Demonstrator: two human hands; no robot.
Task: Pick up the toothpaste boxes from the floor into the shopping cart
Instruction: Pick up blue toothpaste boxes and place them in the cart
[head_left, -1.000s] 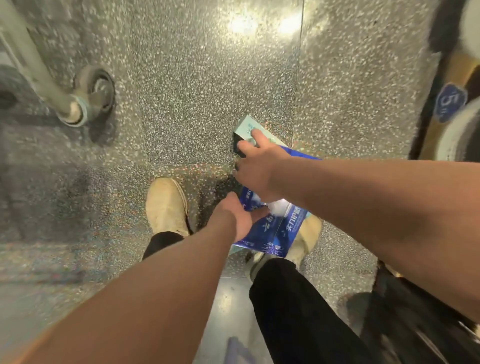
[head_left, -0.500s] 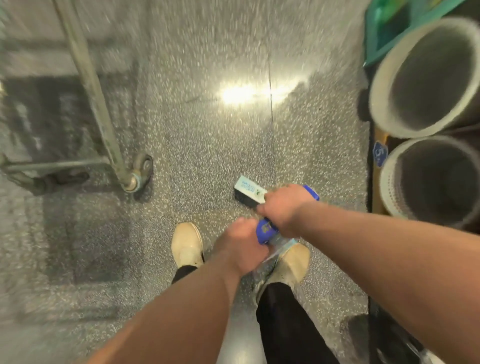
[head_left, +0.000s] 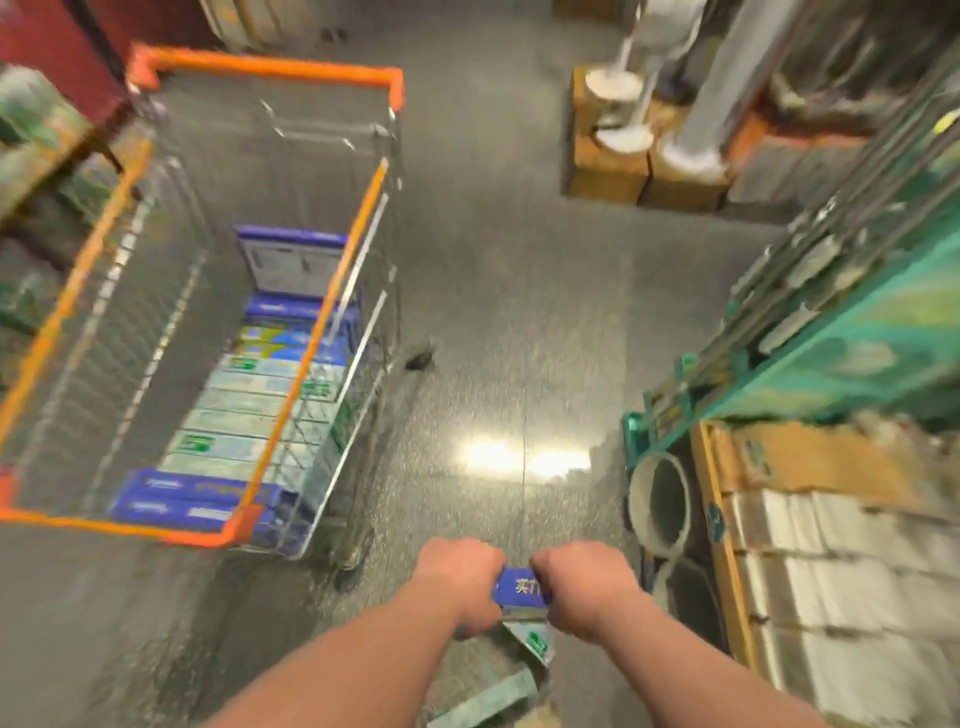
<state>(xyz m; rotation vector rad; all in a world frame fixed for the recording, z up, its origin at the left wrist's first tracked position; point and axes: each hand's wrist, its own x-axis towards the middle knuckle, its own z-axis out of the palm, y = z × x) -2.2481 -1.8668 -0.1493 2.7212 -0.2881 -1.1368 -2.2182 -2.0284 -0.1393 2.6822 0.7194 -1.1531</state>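
The left hand (head_left: 460, 584) and the right hand (head_left: 584, 587) are both clenched around a bundle of toothpaste boxes (head_left: 521, 588), one hand at each side. The top box is rectangular glossy blue card with white print. A pale green box (head_left: 530, 636) shows beneath it. The bundle is held above the floor (head_left: 493, 312), a polished, speckled grey surface with glare. The shopping cart (head_left: 260, 65) stands to the left, apart from the hands, with chrome wire-mesh walls and an orange plastic rim. Flat blue and pale green cartons (head_left: 249, 415) lie in rows on its bottom. A round cardboard tube (head_left: 660, 501) lies at the right.
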